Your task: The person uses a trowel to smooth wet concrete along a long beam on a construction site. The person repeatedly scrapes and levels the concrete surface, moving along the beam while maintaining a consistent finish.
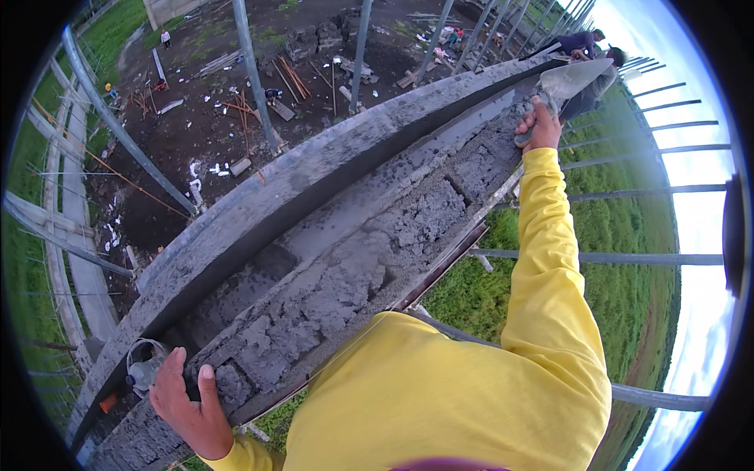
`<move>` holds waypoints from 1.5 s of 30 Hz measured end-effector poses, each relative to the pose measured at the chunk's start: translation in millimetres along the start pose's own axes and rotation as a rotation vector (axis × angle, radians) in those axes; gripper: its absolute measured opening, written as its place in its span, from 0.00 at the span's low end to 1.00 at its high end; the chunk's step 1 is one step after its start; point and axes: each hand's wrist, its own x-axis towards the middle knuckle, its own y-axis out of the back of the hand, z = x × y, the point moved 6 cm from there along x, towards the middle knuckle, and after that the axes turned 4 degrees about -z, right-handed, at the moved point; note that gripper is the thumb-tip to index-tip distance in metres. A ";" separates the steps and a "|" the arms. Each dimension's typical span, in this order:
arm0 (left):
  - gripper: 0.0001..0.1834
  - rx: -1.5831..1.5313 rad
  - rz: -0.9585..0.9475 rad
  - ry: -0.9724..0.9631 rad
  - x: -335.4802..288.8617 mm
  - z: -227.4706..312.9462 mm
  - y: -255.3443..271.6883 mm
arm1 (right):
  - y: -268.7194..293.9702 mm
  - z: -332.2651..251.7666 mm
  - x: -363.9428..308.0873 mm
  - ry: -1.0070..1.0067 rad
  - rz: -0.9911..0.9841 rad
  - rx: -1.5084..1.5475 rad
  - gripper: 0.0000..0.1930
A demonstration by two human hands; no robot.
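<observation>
- Trowel (576, 78) at 2 o'clock; right hand (543, 127) closed round its handle, blade tip pointing outward;
- wet mortar (330, 290) in a rough, lumpy band from 8 to 2 o'clock;
- left hand (191, 400) near 8 o'clock, fingers spread wide, at the mortar; contact cannot be determined;
- curved concrete rim (306, 166) toward 11 o'clock;
- co-workers (565, 44) beyond the trowel, 2 o'clock; grass (624, 314) toward 4 o'clock.
</observation>
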 end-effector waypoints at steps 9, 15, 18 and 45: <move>0.18 -0.026 0.006 -0.026 -2.6 0.9 2.1 | 1.2 3.1 -1.4 0.070 0.046 -0.010 0.14; 0.19 -0.003 0.020 -0.027 -4.6 1.6 2.2 | 3.0 4.2 0.1 0.074 0.076 -0.029 0.14; 0.21 -0.017 0.019 -0.054 -4.2 2.3 3.1 | 2.2 3.0 -0.8 0.075 0.084 -0.043 0.14; 0.28 -0.065 0.051 -0.093 -1.8 13.6 21.7 | 1.7 4.7 -1.6 0.076 0.118 -0.148 0.12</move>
